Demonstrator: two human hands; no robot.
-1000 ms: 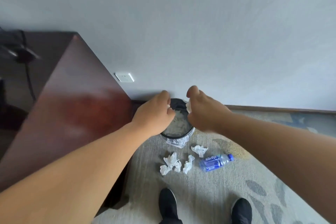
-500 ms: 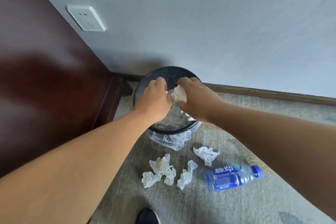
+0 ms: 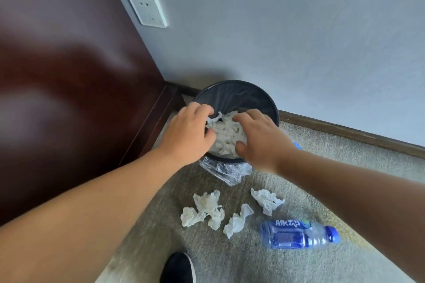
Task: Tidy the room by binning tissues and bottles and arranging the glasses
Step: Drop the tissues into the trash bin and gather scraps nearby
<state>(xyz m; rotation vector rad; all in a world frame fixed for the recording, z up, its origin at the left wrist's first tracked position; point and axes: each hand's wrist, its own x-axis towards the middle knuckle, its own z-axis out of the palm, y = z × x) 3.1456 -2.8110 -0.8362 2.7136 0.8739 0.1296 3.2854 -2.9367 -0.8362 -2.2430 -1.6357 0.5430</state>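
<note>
Bin (image 3: 273, 108): one, round, black, on the carpet (image 3: 253, 259) in the corner between the wall (image 3: 276, 30) and a dark wooden cabinet (image 3: 69, 76). It has a clear plastic liner (image 3: 227, 171) that spills over its near rim.
Contents: a heap of tissues (image 3: 227, 135), white and crumpled; too tangled to count.
Loose tissues (image 3: 208, 202): about five on the carpet in front of the bin; the left three touch.
Bottle (image 3: 296, 234): one, clear plastic with a blue label and cap, lying on its side just right of the loose tissues.
Left hand (image 3: 188, 135): over the bin's left rim, fingers curled down; a tissue twist lies at the fingertips, and I cannot tell whether they grip it.
Right hand (image 3: 262, 142): over the heap, fingers spread and loosely bent, holding nothing.
Socket (image 3: 148, 10): one, white, on the wall.
Shoe (image 3: 178, 269): one, black, at the bottom edge.
</note>
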